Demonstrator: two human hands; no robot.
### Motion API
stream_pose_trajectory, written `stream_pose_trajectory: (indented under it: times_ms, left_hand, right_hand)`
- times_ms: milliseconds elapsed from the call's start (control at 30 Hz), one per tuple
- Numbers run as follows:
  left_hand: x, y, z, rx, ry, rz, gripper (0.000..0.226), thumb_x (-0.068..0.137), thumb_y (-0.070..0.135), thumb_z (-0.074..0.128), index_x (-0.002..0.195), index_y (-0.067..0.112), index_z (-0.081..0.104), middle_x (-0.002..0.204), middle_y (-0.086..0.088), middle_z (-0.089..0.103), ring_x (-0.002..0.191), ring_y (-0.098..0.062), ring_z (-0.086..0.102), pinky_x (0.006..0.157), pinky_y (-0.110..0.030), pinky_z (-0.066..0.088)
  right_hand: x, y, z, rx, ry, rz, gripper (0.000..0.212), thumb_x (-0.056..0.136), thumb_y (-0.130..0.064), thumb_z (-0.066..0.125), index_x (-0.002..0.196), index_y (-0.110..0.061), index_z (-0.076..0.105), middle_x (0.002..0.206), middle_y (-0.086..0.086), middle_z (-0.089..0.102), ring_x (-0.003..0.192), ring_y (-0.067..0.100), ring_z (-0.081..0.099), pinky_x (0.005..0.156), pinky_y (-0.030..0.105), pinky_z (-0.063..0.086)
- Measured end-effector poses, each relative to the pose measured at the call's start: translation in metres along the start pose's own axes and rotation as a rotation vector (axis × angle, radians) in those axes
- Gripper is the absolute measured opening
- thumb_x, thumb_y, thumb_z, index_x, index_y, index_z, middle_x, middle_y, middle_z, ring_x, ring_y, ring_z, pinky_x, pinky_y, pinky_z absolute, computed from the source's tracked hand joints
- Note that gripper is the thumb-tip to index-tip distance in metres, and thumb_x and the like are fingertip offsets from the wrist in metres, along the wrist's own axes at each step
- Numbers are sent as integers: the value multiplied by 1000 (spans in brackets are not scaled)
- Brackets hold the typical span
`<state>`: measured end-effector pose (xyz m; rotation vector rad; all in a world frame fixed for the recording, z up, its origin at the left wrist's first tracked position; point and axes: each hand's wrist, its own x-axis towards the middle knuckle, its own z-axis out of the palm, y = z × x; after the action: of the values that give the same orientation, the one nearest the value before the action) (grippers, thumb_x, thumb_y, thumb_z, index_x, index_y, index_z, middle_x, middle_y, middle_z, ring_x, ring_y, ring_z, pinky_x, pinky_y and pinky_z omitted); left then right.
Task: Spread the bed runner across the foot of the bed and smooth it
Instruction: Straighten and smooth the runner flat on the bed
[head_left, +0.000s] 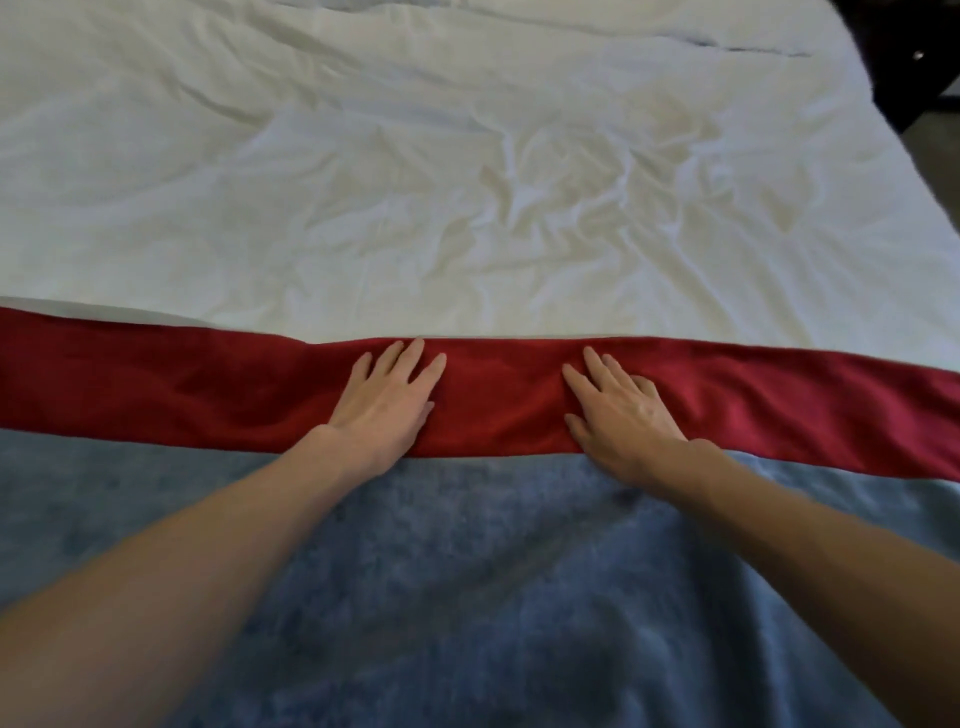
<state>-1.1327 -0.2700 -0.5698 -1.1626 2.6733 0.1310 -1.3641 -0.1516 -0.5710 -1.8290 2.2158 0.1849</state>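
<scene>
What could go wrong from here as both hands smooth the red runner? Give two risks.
The left hand and right hand both press near the middle of the red runner; pushing outward might drag it crooked, as only the middle is pinned. The white duvet at its far edge is heavily creased, so sliding could bunch it further.

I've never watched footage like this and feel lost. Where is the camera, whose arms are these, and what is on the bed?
There is no machine here. A person wears one wide-angle camera on the head, looking forward and down, so you see their own bare arms. The left hand and right hand lie flat, fingers straight, on a red bed runner that stretches across the picture. Nothing is gripped; the hands only press on the cloth. Beyond the runner lies a wrinkled white bed cover. Nearer the person is a blue fuzzy surface; whether it is a blanket or carpet, I cannot tell.
</scene>
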Motion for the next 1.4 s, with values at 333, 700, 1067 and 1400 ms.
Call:
stream_pose_trajectory:
  times_ms: [333,700,1067,1400]
  left_hand:
    - [52,-8,-1,-197,307,-103,16,93,25,54,106,15,57,98,-3,64,93,-26,57,84,-37,34]
    - [90,-3,-1,-40,294,-212,30,95,26,44,122,16,52,132,-12,44,124,-30,37,107,-51,19]
    - [38,16,24,-49,66,-13,66,92,53,14,149,23,-2,158,-8,-10,144,-28,-11,113,-55,-7]
    - [-73,5,18,-189,196,138,49,82,34,45,120,5,57,129,-20,51,120,-36,48,100,-50,35]
  right_hand:
    - [59,-10,-11,58,244,-22,19,94,-28,51,109,-17,53,111,3,58,106,25,49,96,38,28]
    - [91,-18,-5,115,298,197,33,97,-30,41,121,-11,54,128,18,48,121,36,41,105,43,27]
    - [41,-49,28,73,122,28,69,94,-54,17,151,-16,6,158,17,-2,145,33,-5,117,47,-2]
    - [-56,-111,40,113,62,49,65,95,-43,37,149,-12,19,156,21,8,144,34,5,117,46,7]
